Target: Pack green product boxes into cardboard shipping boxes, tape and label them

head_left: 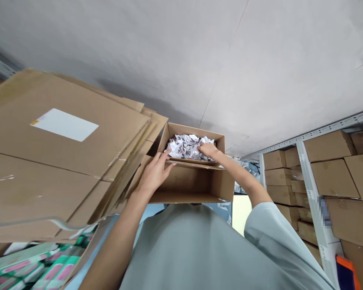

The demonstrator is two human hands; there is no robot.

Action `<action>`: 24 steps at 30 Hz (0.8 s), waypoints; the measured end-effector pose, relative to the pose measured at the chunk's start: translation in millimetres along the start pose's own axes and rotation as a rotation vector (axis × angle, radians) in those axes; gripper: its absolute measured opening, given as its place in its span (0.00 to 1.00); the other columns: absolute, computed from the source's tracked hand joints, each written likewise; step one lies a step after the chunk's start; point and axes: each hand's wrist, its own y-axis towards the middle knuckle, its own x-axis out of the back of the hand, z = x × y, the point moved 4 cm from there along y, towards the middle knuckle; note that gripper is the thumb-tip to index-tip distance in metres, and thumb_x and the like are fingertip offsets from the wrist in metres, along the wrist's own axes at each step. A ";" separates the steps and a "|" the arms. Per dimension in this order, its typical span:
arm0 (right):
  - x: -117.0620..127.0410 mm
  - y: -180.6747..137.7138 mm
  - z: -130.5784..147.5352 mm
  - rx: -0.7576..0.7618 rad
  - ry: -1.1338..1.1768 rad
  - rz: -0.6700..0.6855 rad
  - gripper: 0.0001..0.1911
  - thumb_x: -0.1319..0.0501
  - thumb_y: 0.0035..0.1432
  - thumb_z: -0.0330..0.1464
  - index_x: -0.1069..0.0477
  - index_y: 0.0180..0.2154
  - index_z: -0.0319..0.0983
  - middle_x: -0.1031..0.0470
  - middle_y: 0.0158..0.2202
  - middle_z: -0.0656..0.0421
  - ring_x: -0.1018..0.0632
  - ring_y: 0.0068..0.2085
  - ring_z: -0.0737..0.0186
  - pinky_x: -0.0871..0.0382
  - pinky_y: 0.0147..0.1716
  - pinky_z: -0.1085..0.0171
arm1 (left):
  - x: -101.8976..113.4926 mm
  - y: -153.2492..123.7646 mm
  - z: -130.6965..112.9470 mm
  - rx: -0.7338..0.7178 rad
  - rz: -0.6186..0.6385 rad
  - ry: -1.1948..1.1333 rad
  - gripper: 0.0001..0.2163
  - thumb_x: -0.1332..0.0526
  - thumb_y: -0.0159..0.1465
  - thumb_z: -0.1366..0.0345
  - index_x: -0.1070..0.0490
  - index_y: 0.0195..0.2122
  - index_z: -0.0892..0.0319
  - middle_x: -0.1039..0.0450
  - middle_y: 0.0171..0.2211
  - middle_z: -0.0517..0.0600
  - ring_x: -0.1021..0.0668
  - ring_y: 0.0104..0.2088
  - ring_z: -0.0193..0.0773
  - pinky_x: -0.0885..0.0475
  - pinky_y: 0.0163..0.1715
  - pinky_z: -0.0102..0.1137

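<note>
White crumpled paper [184, 147] | against right hand [208, 150] | inside box [220, 142] (open cardboard)

Bright, diffuse, cool light washes the wall [260, 60] at one o'clock; a soft shadow darkens it toward eleven. Tape [4, 177] glints at nine. Toward six, the lower box [187, 179] is dimmer inside. Wide-angle distortion slants the shelving [310, 189] near four, where one patch [324, 211] is pixelated.
</note>
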 end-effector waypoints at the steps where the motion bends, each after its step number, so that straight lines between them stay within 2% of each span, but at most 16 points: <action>1: 8.4 -7.1 -3.9 -0.001 0.008 -0.033 0.18 0.46 0.79 0.31 0.23 0.61 0.37 0.24 0.67 0.42 0.17 0.58 0.47 0.26 0.57 0.56 | -0.1 0.9 0.2 0.008 -0.001 0.004 0.26 0.41 0.74 0.56 0.32 0.72 0.55 0.21 0.54 0.58 0.15 0.49 0.52 0.22 0.53 0.39; 3: 26.1 -30.2 -10.9 -0.006 0.074 -0.161 0.18 0.46 0.81 0.35 0.24 0.62 0.39 0.23 0.65 0.46 0.18 0.56 0.50 0.26 0.55 0.59 | -0.6 2.7 1.0 0.028 0.001 0.014 0.26 0.41 0.74 0.54 0.31 0.72 0.56 0.21 0.54 0.59 0.15 0.49 0.52 0.22 0.52 0.38; 4: 35.4 -47.5 -13.4 -0.014 0.159 -0.281 0.17 0.46 0.81 0.37 0.23 0.60 0.40 0.21 0.62 0.48 0.17 0.53 0.52 0.26 0.54 0.61 | -0.9 3.4 1.3 0.039 0.002 0.019 0.27 0.41 0.74 0.53 0.31 0.72 0.56 0.22 0.55 0.59 0.15 0.49 0.52 0.22 0.51 0.38; 7: 50.5 -118.6 -12.5 -0.012 0.477 -0.604 0.15 0.41 0.78 0.41 0.21 0.53 0.41 0.18 0.49 0.54 0.19 0.41 0.59 0.24 0.49 0.63 | -1.6 4.4 1.2 0.059 0.006 0.027 0.27 0.40 0.74 0.54 0.32 0.72 0.55 0.22 0.55 0.58 0.15 0.49 0.52 0.23 0.52 0.38; 9: 46.5 -168.8 -3.5 0.016 0.623 -0.676 0.14 0.39 0.76 0.44 0.20 0.49 0.42 0.19 0.43 0.57 0.20 0.37 0.60 0.24 0.44 0.64 | -1.9 4.3 0.3 0.061 0.008 0.022 0.27 0.40 0.74 0.55 0.32 0.72 0.55 0.22 0.56 0.58 0.16 0.50 0.52 0.23 0.53 0.38; 12: 24.4 -220.3 16.4 0.072 0.728 -0.571 0.11 0.38 0.74 0.42 0.19 0.46 0.44 0.20 0.38 0.59 0.21 0.34 0.61 0.24 0.39 0.65 | -2.8 3.6 -0.5 0.063 0.009 0.015 0.27 0.40 0.74 0.55 0.32 0.72 0.56 0.23 0.57 0.58 0.16 0.51 0.53 0.24 0.55 0.39; 14: 4.3 -232.6 28.0 0.082 0.723 -0.476 0.08 0.37 0.73 0.38 0.18 0.45 0.45 0.19 0.38 0.60 0.20 0.34 0.61 0.25 0.38 0.65 | -3.6 3.2 0.1 0.073 0.012 0.011 0.27 0.40 0.74 0.55 0.32 0.72 0.56 0.23 0.57 0.58 0.16 0.49 0.52 0.24 0.55 0.40; 17: -25.7 -225.6 37.9 0.010 0.631 -0.362 0.07 0.34 0.71 0.32 0.18 0.47 0.45 0.18 0.40 0.59 0.18 0.36 0.60 0.27 0.39 0.65 | -4.5 3.1 1.0 0.076 0.015 0.007 0.26 0.41 0.75 0.54 0.32 0.72 0.55 0.23 0.57 0.58 0.16 0.47 0.50 0.24 0.55 0.39; 20: -44.6 -211.7 41.1 -0.075 0.522 -0.270 0.09 0.33 0.72 0.30 0.18 0.51 0.45 0.18 0.43 0.57 0.16 0.39 0.58 0.28 0.39 0.65 | -3.9 3.7 1.1 0.067 0.016 0.015 0.27 0.41 0.74 0.53 0.33 0.72 0.54 0.22 0.55 0.57 0.16 0.44 0.50 0.24 0.54 0.39; 22: -45.3 -207.1 39.3 -0.085 0.498 -0.259 0.11 0.32 0.72 0.31 0.19 0.54 0.45 0.17 0.44 0.56 0.15 0.40 0.57 0.28 0.39 0.64 | -3.0 4.2 1.1 0.067 0.014 0.016 0.27 0.41 0.74 0.53 0.32 0.72 0.54 0.22 0.55 0.57 0.17 0.40 0.48 0.23 0.53 0.40; 24: -36.3 -204.7 31.9 -0.069 0.513 -0.306 0.11 0.32 0.73 0.32 0.19 0.55 0.45 0.16 0.44 0.57 0.15 0.41 0.57 0.28 0.41 0.64 | -2.4 4.9 1.3 0.072 0.015 0.011 0.26 0.40 0.74 0.53 0.31 0.71 0.53 0.22 0.54 0.56 0.18 0.36 0.46 0.23 0.51 0.39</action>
